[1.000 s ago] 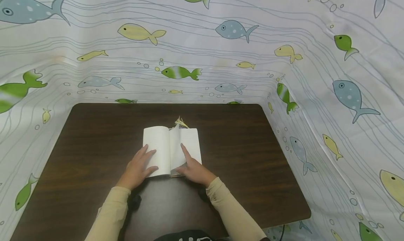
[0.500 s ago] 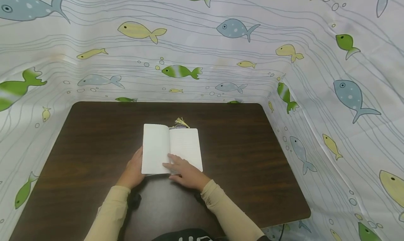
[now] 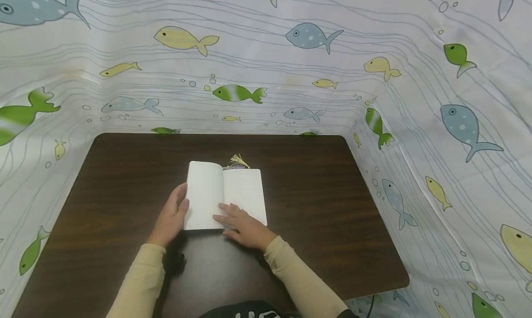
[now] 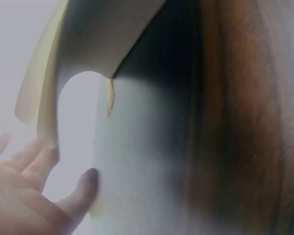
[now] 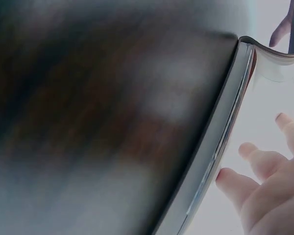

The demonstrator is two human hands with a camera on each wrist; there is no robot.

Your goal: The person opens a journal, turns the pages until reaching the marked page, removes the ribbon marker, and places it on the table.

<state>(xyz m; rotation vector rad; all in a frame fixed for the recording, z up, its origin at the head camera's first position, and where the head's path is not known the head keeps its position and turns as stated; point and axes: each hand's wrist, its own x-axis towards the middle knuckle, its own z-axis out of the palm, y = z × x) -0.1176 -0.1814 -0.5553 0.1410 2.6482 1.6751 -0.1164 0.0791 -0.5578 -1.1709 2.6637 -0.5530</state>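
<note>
An open notebook [image 3: 246, 184] with pale pages lies near the middle of the table. My left hand [image 3: 168, 216] is at its left edge, fingers against the side and thumb near the lower part of that edge. In the left wrist view, the notebook's left half [image 4: 105, 34] stands raised and bent, the fingers touch its edge and the thumb is apart from it. My right hand [image 3: 247, 228] rests with spread fingers on the lower pages by the fold; the right wrist view shows these fingers [image 5: 235, 183] on the page. A yellow tassel [image 3: 238, 161] pokes out behind the notebook.
The dark brown table [image 3: 324, 207] has rounded corners. A white curtain [image 3: 257, 64] printed with fish surrounds its back and sides. A dark cable [image 3: 371, 306] hangs below the front right edge. Part of the person's dark clothing [image 3: 245, 308] shows at the bottom.
A lifted leaf has come down flat, and my right hand has shifted left to the fold. My left hand has moved off the left page to its outer edge.
</note>
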